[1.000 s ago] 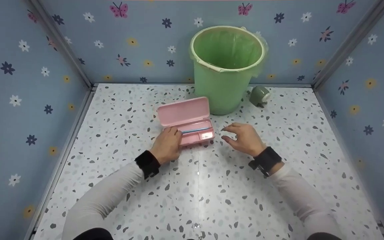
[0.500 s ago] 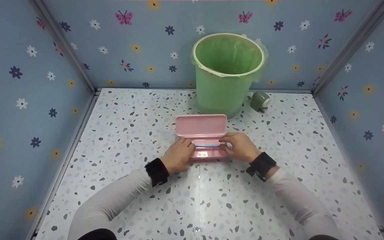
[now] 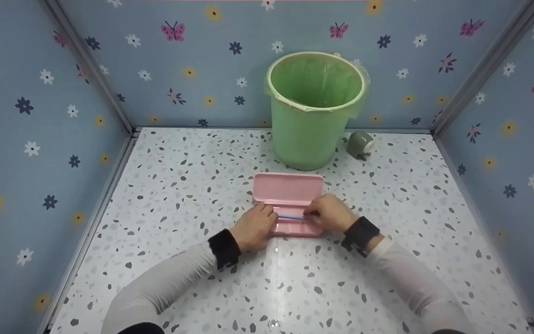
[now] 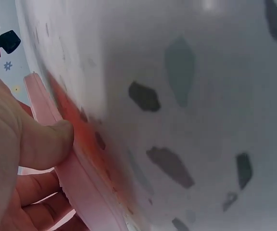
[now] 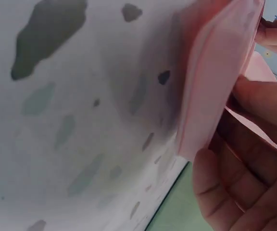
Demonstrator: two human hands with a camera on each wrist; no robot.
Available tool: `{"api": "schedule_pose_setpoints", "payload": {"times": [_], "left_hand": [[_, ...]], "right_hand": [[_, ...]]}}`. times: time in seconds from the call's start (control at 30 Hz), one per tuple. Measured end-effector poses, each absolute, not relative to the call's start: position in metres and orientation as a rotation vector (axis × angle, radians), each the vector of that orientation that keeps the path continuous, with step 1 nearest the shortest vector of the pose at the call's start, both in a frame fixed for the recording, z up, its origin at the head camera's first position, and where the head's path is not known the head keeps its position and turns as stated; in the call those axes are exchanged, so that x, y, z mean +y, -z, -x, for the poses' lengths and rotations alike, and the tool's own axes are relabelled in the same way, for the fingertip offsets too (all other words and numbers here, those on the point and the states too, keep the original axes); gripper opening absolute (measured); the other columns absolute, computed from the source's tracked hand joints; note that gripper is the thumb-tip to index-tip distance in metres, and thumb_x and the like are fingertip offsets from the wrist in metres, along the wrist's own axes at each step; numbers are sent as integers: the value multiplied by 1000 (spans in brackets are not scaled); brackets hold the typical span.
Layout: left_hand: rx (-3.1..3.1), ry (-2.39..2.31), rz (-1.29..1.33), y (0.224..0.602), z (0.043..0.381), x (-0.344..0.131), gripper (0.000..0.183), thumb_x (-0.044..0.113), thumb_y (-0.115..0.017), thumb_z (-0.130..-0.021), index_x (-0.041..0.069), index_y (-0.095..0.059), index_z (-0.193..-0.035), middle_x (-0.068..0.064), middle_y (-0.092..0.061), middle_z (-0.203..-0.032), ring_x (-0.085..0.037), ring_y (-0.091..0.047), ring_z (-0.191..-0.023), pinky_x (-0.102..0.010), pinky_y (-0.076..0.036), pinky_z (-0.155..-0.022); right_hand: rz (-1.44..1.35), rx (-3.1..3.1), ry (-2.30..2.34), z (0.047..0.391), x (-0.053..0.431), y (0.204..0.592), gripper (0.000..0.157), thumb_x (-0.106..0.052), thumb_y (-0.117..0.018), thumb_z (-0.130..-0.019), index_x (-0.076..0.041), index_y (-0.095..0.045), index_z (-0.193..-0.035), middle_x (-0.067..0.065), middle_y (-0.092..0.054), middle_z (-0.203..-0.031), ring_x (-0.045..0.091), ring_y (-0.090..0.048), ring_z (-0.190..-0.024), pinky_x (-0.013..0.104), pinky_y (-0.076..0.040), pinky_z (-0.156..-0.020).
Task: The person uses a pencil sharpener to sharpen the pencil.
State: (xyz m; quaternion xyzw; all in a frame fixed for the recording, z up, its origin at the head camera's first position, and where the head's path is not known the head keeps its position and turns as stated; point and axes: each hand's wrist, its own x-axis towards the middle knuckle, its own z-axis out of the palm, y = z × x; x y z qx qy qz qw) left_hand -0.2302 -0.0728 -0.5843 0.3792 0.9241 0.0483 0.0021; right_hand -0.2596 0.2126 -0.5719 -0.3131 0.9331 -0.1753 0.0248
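A pink pencil case (image 3: 288,188) lies open on the speckled tabletop, its lid tipped back. Inside it a slim blue pencil (image 3: 290,216) lies crosswise, its two ends hidden by the hands. My left hand (image 3: 255,227) grips the case's left end; in the left wrist view the thumb (image 4: 47,142) presses the front wall. At the opposite end, my right hand (image 3: 332,213) has its fingertips drawn together on the pencil's right end. The right wrist view shows its thumb (image 5: 261,96) at the rim of the case and other fingers bent past the end wall.
Behind the case stands a green bin (image 3: 306,139) with a thin liner over its rim. A small grey-green cup (image 3: 359,144) lies on its side to the right of the bin. Flower-patterned panels (image 3: 202,60) enclose the table at the back and sides.
The pencil case has shifted right and nearer, turning square to the front edge. My right hand came in from the right to the case, and its fingertips have closed at the pencil's end.
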Motion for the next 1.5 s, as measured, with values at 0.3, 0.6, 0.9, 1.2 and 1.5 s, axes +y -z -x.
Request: {"api": "schedule_pose_setpoints", "payload": {"times": [0.3,0.6,0.9,1.2,1.5], "left_hand": [[2884,-164,-1153,590,228,-71,41,15,-83,-86,5,-69,-123,-12,-70,-124,-31,-65,-118,-45,-57,-114],[2878,-270,-1170,589,230,-75,37,16,-85,-88,5,-70,-119,-12,-70,-120,-32,-65,-114,-46,-60,-107],[2830,-367,-1143,586,230,-77,39,20,-86,-91,6,-70,-124,-13,-69,-124,-32,-66,-117,-48,-60,-108],[2863,-525,-1201,578,228,-75,40,28,-78,-103,9,-67,-136,-8,-70,-119,-25,-70,-108,-43,-65,-94],[3074,-536,-1314,553,239,-62,46,24,-84,-98,9,-67,-139,-8,-72,-122,-24,-70,-109,-37,-65,-92]], "right_hand": [[842,2835,504,265,209,574,9,-19,-91,-91,-16,-88,-99,2,-83,-89,17,-70,-81,43,-62,-86],[924,2833,399,269,204,574,4,-19,-89,-93,-17,-87,-96,-1,-79,-84,12,-66,-72,37,-63,-76],[914,2803,418,272,207,574,5,-20,-86,-94,-15,-84,-94,-2,-75,-83,11,-63,-72,36,-61,-75],[939,2853,464,266,208,558,12,-19,-90,-88,-12,-85,-97,2,-79,-86,16,-67,-75,40,-62,-78],[1172,2902,465,268,206,532,10,-17,-86,-86,-9,-83,-91,3,-73,-79,15,-63,-67,34,-56,-65]]}}
